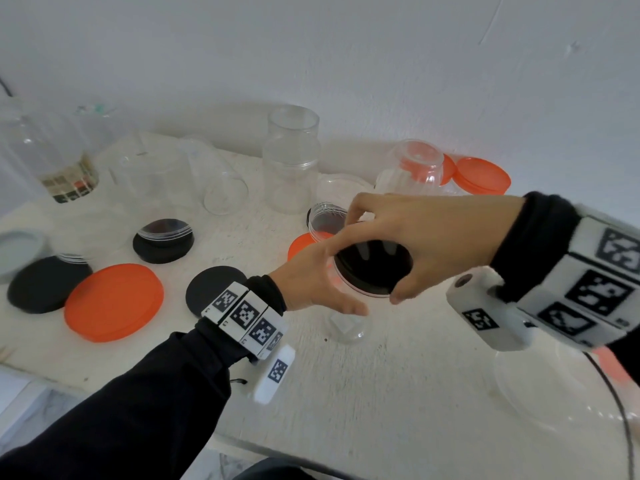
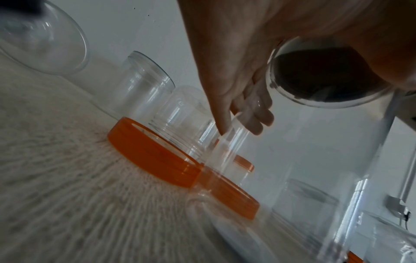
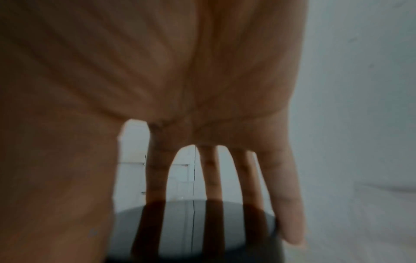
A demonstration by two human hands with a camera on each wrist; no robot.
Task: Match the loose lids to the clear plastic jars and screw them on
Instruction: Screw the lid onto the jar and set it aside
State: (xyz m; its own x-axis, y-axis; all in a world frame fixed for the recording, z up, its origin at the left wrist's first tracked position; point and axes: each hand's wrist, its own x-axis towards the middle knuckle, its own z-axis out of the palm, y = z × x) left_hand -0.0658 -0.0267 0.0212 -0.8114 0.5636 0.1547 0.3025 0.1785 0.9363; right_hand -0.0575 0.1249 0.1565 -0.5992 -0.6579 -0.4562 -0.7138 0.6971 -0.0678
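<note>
In the head view a clear plastic jar [image 1: 346, 327] stands at the middle of the white table [image 1: 398, 393], and my left hand [image 1: 329, 282] grips its side. A black lid [image 1: 374, 275] sits on the jar's mouth. My right hand [image 1: 375, 258] reaches over it from the right, with the thumb at the near rim and the fingers curled over the far rim. In the right wrist view the spread fingers [image 3: 286, 204] lie over the black lid [image 3: 193, 231]. The left wrist view shows my left fingers [image 2: 247, 115] against the jar wall [image 2: 315, 160], with the lid [image 2: 326, 80] dark above.
Loose lids lie left of the jar: a big orange lid [image 1: 114, 303] and black lids [image 1: 46, 284] [image 1: 214, 289] [image 1: 162, 242]. A tall clear jar [image 1: 291, 161] and other jars stand behind. Orange lids [image 1: 483, 176] lie at the back right. A wide clear jar [image 1: 554, 393] lies near right.
</note>
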